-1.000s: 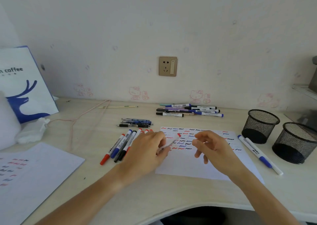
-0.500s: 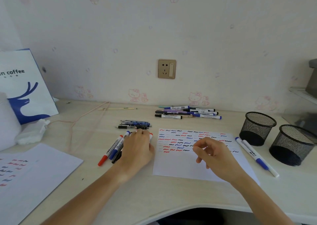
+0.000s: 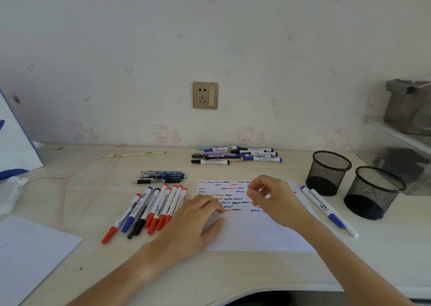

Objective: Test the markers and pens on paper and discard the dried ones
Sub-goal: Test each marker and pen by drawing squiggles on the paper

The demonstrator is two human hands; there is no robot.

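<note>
A white test paper (image 3: 245, 233) with red, blue and black squiggles lies at the desk's middle. My left hand (image 3: 196, 221) rests flat on its left edge, fingers relaxed and empty. My right hand (image 3: 272, 198) hovers over the squiggles with fingers loosely curled, and nothing shows in it. A row of several red, blue and black markers (image 3: 158, 205) lies just left of the paper. Several dark pens (image 3: 163, 177) lie behind that row. A pile of markers and pens (image 3: 235, 155) sits by the wall. Two blue-capped markers (image 3: 326, 207) lie right of the paper.
Two black mesh cups (image 3: 327, 172) (image 3: 373, 192) stand at the right, a shelf with a grey object (image 3: 408, 109) behind them. A second sheet (image 3: 30, 254) lies front left. A white-and-blue bag (image 3: 14, 142), a crumpled tissue (image 3: 9, 193) and a pink cord (image 3: 77, 175) occupy the left.
My left hand carried a red marker left, laid it in the row, then came back empty onto the paper's edge. My right hand stayed over the paper.
</note>
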